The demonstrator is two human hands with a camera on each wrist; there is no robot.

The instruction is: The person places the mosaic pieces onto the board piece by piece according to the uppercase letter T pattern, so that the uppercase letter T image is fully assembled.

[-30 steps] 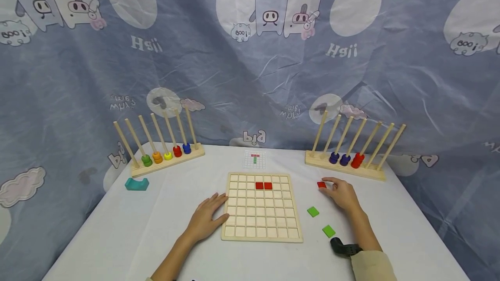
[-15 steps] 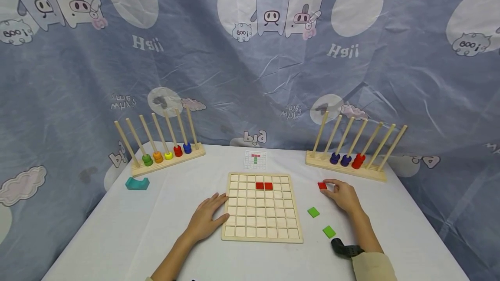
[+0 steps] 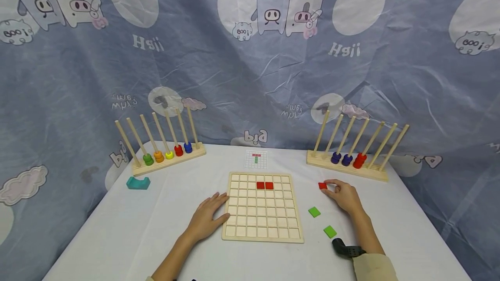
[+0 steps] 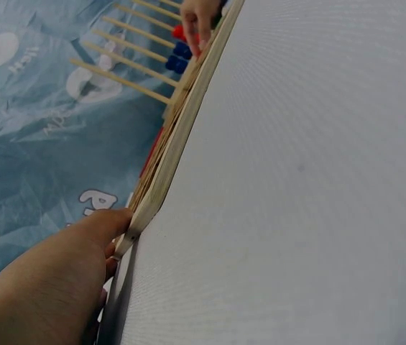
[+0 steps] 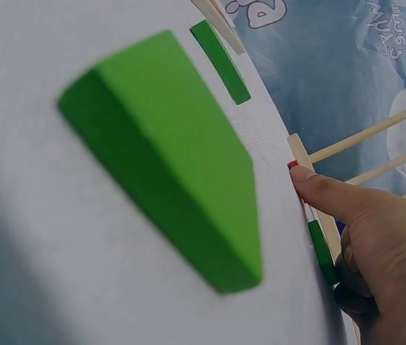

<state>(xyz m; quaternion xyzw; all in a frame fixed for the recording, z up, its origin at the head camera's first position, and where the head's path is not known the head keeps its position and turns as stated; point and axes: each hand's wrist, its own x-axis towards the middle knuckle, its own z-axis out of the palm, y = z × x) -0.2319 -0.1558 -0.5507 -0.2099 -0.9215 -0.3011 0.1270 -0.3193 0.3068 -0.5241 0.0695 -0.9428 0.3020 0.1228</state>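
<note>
My right hand (image 3: 345,196) pinches a small red square tile (image 3: 322,185) between thumb and forefinger at the table's right side. In the right wrist view, the thumb covers most of that red tile (image 5: 293,166), and a green tile (image 5: 323,251) shows beside the curled fingers. My left hand (image 3: 208,218) rests with extended fingers against the left edge of a wooden grid board (image 3: 263,241); the left wrist view has its thumb touching the board's edge (image 4: 161,183). Two red tiles (image 3: 264,185) sit side by side in the board's second row from the top.
Two green tiles (image 3: 314,212) (image 3: 330,231) lie right of the board. A pattern card (image 3: 255,159) with a red and green T lies behind it. Bead racks (image 3: 169,159) (image 3: 347,166) stand at both back corners. A teal block (image 3: 138,183) lies at left.
The head view has shifted very slightly. Both hands hold their places, and the red tile stays in my right fingers.
</note>
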